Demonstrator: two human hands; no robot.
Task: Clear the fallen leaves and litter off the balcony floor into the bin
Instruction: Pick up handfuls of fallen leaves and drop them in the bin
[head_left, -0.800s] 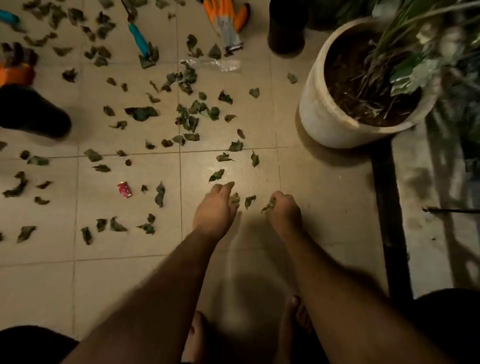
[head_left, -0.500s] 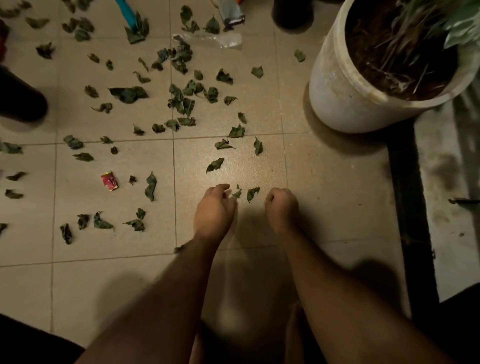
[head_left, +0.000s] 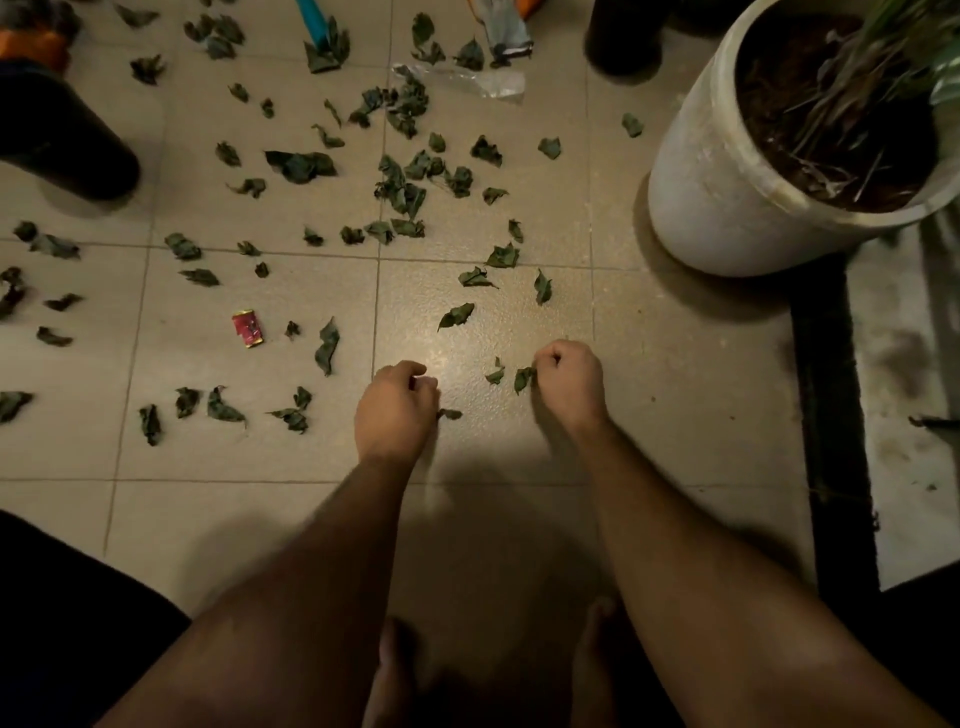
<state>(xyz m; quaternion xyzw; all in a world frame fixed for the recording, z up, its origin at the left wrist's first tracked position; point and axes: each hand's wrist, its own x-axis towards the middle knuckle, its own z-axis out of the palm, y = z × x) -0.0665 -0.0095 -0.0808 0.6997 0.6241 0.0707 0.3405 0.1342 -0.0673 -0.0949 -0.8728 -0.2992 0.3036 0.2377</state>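
Observation:
Dark green leaves (head_left: 400, 187) lie scattered over the beige floor tiles (head_left: 675, 389), thickest ahead and to the left. A red wrapper (head_left: 248, 328) and a clear plastic wrapper (head_left: 467, 80) lie among them. My left hand (head_left: 397, 405) hovers low over the floor with its fingers curled in, and a leaf tip (head_left: 449, 414) pokes out beside its thumb. To the right, the fingertips of my right hand (head_left: 571, 382) pinch a small leaf (head_left: 523, 378). Another small leaf (head_left: 496, 374) lies on the tile just left of it.
A large white planter (head_left: 727, 171) with soil stands at the right, with a dark floor channel (head_left: 831, 415) below it. A black rounded object (head_left: 67, 140) sits far left and another (head_left: 623, 36) at the top. A teal handle (head_left: 311, 15) and a glove (head_left: 506, 31) lie ahead.
My view has tipped down and closer to the floor. Both hands have curled tighter, the left has drawn back from the small leaves, and the right now pinches one of them.

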